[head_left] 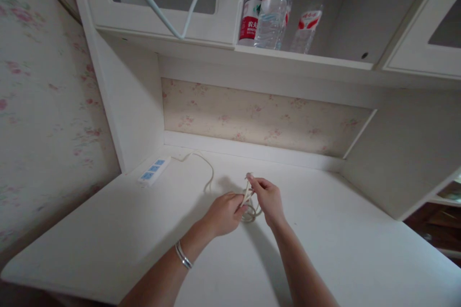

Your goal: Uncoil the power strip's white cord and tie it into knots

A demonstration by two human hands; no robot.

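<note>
A pale power cord (248, 217) lies partly coiled on the white desk, and both hands hold parts of it above the surface. My left hand (225, 213) is closed around a bundle of the cord; a silver bracelet circles that wrist. Just to its right, my right hand (267, 197) pinches the cord close to a small pale end piece (249, 176), perhaps a plug, too small to make out. Toward the back left sits a white power strip (154, 171) with blue socket faces. A thin cord (212, 172) runs from it along the desk toward the hands.
White desk (108, 244) under a wall cabinet whose open shelf (334, 61) holds several plastic bottles (272, 14). A pale blue bent rod or cable (158, 9) hangs before the left cabinet door. Side panels (399, 153) bound the desk; flowered wallpaper (46, 81) covers the left wall.
</note>
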